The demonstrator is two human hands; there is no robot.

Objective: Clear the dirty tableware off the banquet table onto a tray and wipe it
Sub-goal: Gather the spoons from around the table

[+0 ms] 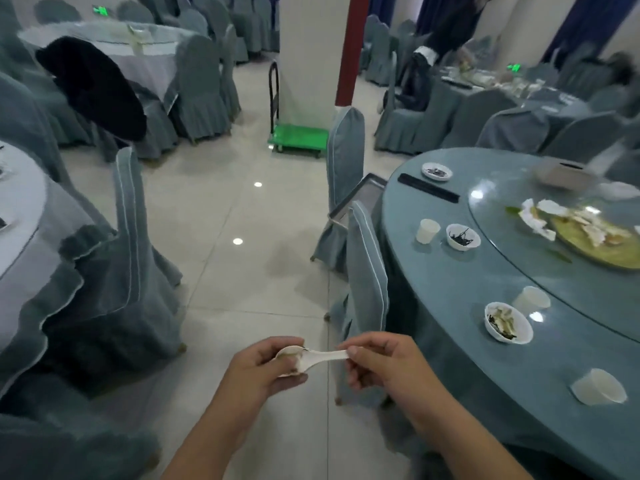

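The left grip (266, 367) curled round the bowl of a white soup spoon (311, 358), and the right grip (381, 365) pinched the handle's end between thumb and fingers, holding the spoon roughly level above the floor tiles. To the right of both grips stood the round table (450, 289), with a tipped paper cup (599, 386) nearest and a white bowl (507, 322) of scraps past it. Beyond the grips, a metal tray (363, 199) lay at the table's edge, and a green trolley (299, 136) stood farther off.
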